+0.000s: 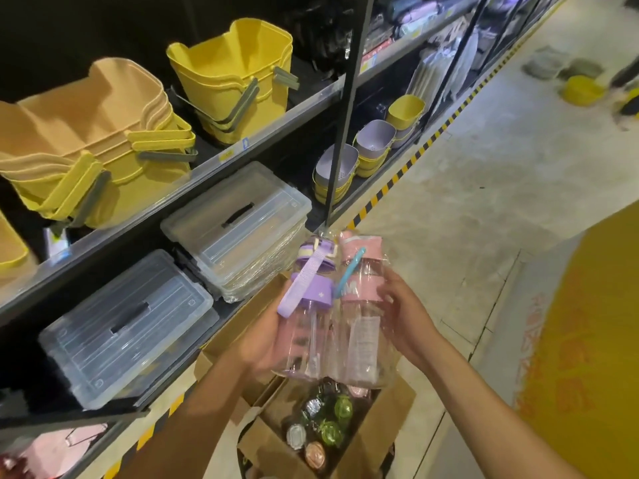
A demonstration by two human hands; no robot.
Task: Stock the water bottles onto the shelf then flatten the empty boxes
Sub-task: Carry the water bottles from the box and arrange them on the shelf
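Observation:
I hold two clear water bottles in plastic wrap side by side above an open cardboard box (397,402). My left hand (266,340) grips the bottle with the purple lid and strap (311,295). My right hand (404,312) grips the bottle with the pink lid and blue strap (363,295). Inside the box lie several more wrapped bottles (325,423) with green, white and brown lids. The shelf (193,174) runs along my left.
Yellow and tan baskets (231,74) fill the upper shelf; clear lidded storage bins (128,326) sit on the one below. Small purple and yellow baskets (339,167) stand further along. A black and yellow floor stripe (408,167) edges the shelving. Concrete floor lies to the right.

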